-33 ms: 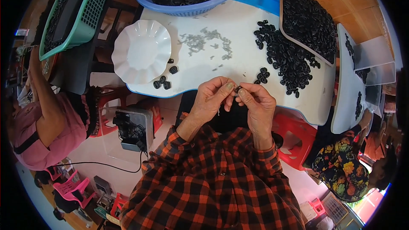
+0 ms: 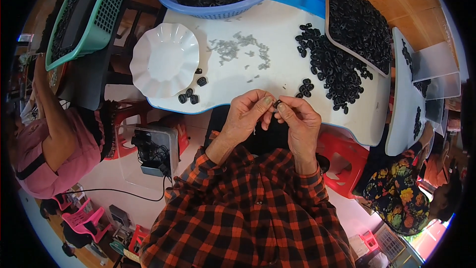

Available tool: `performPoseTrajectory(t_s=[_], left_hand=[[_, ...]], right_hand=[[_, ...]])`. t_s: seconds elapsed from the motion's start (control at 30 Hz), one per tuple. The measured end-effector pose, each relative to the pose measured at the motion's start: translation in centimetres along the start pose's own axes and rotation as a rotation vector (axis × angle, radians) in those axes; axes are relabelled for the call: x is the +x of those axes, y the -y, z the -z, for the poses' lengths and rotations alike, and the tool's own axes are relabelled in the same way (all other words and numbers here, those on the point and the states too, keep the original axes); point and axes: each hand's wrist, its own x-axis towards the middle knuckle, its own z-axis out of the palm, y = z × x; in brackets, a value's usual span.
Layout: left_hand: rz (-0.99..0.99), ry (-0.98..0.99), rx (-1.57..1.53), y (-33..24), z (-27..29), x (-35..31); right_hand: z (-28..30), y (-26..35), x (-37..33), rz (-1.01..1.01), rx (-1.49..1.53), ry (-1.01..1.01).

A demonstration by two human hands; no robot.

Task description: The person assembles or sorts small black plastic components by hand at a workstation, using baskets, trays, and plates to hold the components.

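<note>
My left hand [image 2: 248, 114] and my right hand [image 2: 300, 119] meet just off the table's front edge, fingertips pinched together. Between them is a small black plastic piece [image 2: 276, 104], mostly covered by thumbs and fingers; it resembles the oval cord-lock parts on the table. Closest to my right hand is a little group of black pieces [image 2: 305, 88]. Beyond it spreads a large loose pile of black pieces [image 2: 327, 62]. Tiny pale grey bits [image 2: 228, 50], perhaps springs, are scattered mid-table. To the left, several black pieces [image 2: 188, 96] sit beside a white scalloped plate [image 2: 144, 72].
A blue basket [image 2: 166, 1] full of black parts stands at the back. A tray [image 2: 358, 60] heaped with black pieces is at the far right. The white table [image 2: 213, 100] has a curved front edge. People sit on both sides; red stools [image 2: 342, 156] flank me.
</note>
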Motion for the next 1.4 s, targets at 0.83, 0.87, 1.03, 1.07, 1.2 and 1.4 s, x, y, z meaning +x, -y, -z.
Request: performPoseTrajectory(t_s=[0.83, 0.87, 1.03, 1.07, 1.2, 1.4], left_hand=[[0.004, 0.007, -0.036, 0.23, 0.04, -0.24], [-0.008, 0.017, -0.025, 0.27, 0.1, -0.23], [0.004, -0.007, 0.034, 0.1, 0.06, -0.32], [0.005, -0.006, 0.053, 0.11, 0.11, -0.32], [-0.004, -0.001, 0.047, 0.14, 0.1, -0.3], [-0.017, -0.002, 0.084, -0.06, 0.02, -0.38]], right_hand=[[-0.89, 0.2, -0.86, 0.059, -0.087, -0.058], [-0.89, 0.16, -0.87, 0.059, -0.093, -0.063], [-0.87, 0.07, -0.87, 0.05, -0.075, -0.062], [-0.86, 0.03, -0.86, 0.05, -0.06, -0.06], [-0.86, 0.07, -0.81, 0.04, -0.06, -0.07], [-0.76, 0.1, -0.82, 0.038, -0.099, -0.073]])
